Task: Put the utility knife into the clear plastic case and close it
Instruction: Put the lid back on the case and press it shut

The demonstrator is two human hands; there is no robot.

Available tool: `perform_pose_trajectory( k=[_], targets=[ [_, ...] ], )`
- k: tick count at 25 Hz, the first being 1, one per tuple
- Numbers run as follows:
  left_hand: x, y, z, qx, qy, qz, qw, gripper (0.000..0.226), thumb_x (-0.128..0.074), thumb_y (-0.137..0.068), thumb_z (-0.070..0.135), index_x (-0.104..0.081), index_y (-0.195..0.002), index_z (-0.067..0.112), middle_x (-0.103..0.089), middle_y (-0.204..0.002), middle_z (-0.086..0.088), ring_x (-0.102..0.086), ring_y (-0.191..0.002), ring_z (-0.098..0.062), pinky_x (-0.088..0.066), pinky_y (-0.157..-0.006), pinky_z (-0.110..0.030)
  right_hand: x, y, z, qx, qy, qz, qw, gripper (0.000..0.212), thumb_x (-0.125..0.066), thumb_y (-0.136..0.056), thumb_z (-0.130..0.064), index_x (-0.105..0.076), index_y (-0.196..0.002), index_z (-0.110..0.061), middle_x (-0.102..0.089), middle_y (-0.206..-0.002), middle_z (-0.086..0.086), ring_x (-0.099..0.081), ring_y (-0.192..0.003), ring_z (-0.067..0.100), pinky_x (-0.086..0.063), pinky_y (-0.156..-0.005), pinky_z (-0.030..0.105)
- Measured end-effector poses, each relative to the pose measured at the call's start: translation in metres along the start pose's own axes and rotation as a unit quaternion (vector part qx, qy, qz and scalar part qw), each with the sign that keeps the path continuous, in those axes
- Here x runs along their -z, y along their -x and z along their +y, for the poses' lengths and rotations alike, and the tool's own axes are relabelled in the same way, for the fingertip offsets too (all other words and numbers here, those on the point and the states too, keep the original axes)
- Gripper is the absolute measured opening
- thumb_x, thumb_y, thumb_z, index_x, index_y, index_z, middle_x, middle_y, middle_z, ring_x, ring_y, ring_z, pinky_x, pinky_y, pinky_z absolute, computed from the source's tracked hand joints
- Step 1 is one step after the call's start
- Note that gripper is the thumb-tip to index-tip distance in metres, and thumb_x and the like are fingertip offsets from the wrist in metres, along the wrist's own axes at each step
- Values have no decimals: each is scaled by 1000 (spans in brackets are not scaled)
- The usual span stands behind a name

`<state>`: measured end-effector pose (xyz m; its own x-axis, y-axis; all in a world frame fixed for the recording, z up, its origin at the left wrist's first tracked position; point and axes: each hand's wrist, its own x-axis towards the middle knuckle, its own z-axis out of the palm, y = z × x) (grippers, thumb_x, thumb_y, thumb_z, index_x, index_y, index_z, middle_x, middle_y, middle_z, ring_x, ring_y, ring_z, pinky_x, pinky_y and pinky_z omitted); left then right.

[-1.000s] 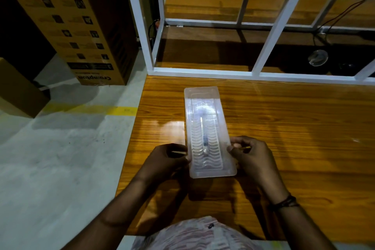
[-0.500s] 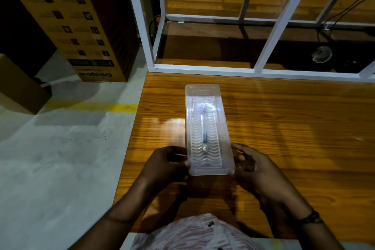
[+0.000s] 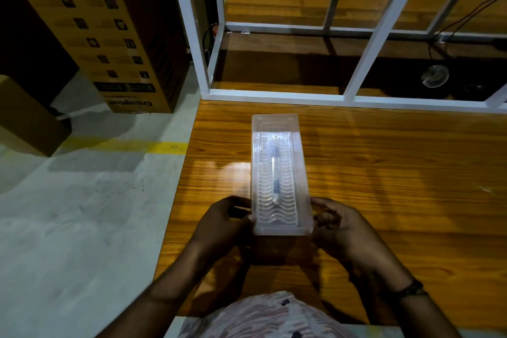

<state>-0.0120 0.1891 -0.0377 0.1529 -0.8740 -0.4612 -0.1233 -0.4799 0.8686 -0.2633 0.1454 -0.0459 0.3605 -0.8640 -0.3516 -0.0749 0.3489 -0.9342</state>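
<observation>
The long, clear, rectangular plastic case [image 3: 279, 173] is shown lying lengthwise on the orange-brown wood-grain table [image 3: 384, 162], with its near short end between the two hands. Through the ribbed transparent lid, the slim utility knife [image 3: 275, 173] with a pale body and a dark mid-section is seen along the centre line of the case, so the insertion step is judged done and the closing step is judged to be in hand.

Risks: If only the near end of the case is pressed, the far end may be left unlatched and the lid may spring up. Whether the far end is already seated cannot be told, because of glare on the plastic. An uneven squeeze from the two sides could skew the thin lid off its rim, and a hard pinch could make the light case slide away across the smooth table.

Hand pose: The left hand [image 3: 225, 223] is curled at the near left corner of the case, its thumb and fingertips closed on the edge there. The right hand [image 3: 338, 223] is set against the near right corner, fingers loosely bent and partly spread; a firm grasp of the case cannot be confirmed. Both forearms converge on the case from below.
</observation>
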Motion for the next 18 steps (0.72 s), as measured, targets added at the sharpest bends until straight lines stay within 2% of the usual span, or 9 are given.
perform_pose_trajectory(
  k=[2, 4, 6, 8, 11, 13, 16, 18],
  targets=[
    [0, -6, 0, -17, -23, 14, 999, 16, -72, -93, 19, -71, -109, 20, -79, -99, -4, -78, -85, -24, -64, -79, -50, -4, -4, -5, 20, 26, 27, 999, 41, -74, -84, 1, -69, -115, -25, -76, -84, 6, -70, -79, 22, -53, -63, 33],
    [0, -15, 5, -34, -28, 32, 998, 13, -71, -93, 21, -73, -106, 20, -79, -95, -4, -78, -83, -24, -63, -81, -53, -10, -15, -13, 23, 43, 75, 996, 25, -66, -92, -3, -71, -104, -24, -79, -83, -1, -75, -80, 12, -57, -65, 30],
    [-1, -27, 13, -41, -5, 45, 998, 9, -69, -95, 15, -73, -103, 12, -78, -93, -12, -77, -80, -27, -62, -79, -57, -12, -32, -17, 7, 24, 139, 990, 14, -66, -94, -10, -74, -98, -22, -80, -87, -2, -77, -87, 17, -59, -71, 35],
    [-2, -39, 21, -38, 26, 52, 998, 7, -66, -96, 8, -70, -101, 5, -76, -91, -19, -74, -77, -31, -61, -75, -59, -12, -47, -21, 6, 29, 163, 986, 13, -66, -94, -13, -75, -96, -22, -81, -92, 0, -77, -92, 24, -61, -78, 43],
    [-1, -53, 24, -51, 14, 64, 997, 6, -73, -91, 14, -70, -96, 12, -79, -86, -12, -77, -80, -32, -63, -72, -59, -14, -62, -23, 10, 47, 163, 985, 17, -65, -92, -16, -74, -101, -26, -80, -96, 3, -77, -91, 25, -61, -84, 53],
    [0, -57, 24, -46, 17, 65, 997, 7, -75, -89, 13, -71, -95, 13, -79, -86, -12, -78, -82, -33, -63, -71, -60, -14, -65, -23, 19, 46, 170, 984, 20, -65, -92, -12, -73, -103, -27, -79, -96, 5, -77, -92, 26, -62, -83, 52],
    [0, -56, 26, -36, 27, 57, 997, 10, -73, -91, 10, -68, -99, 6, -77, -92, -20, -75, -87, -41, -63, -73, -61, -15, -64, -23, 19, 43, 170, 984, 24, -63, -94, -7, -71, -110, -23, -77, -90, 2, -76, -90, 25, -61, -73, 41],
    [0, -57, 26, -29, 32, 50, 998, 9, -71, -92, 9, -68, -99, 6, -76, -94, -23, -75, -89, -43, -62, -74, -59, -15, -66, -22, 8, 38, 175, 984, 23, -64, -93, -8, -71, -110, -22, -79, -89, 1, -77, -89, 25, -62, -73, 43]
  ],
)
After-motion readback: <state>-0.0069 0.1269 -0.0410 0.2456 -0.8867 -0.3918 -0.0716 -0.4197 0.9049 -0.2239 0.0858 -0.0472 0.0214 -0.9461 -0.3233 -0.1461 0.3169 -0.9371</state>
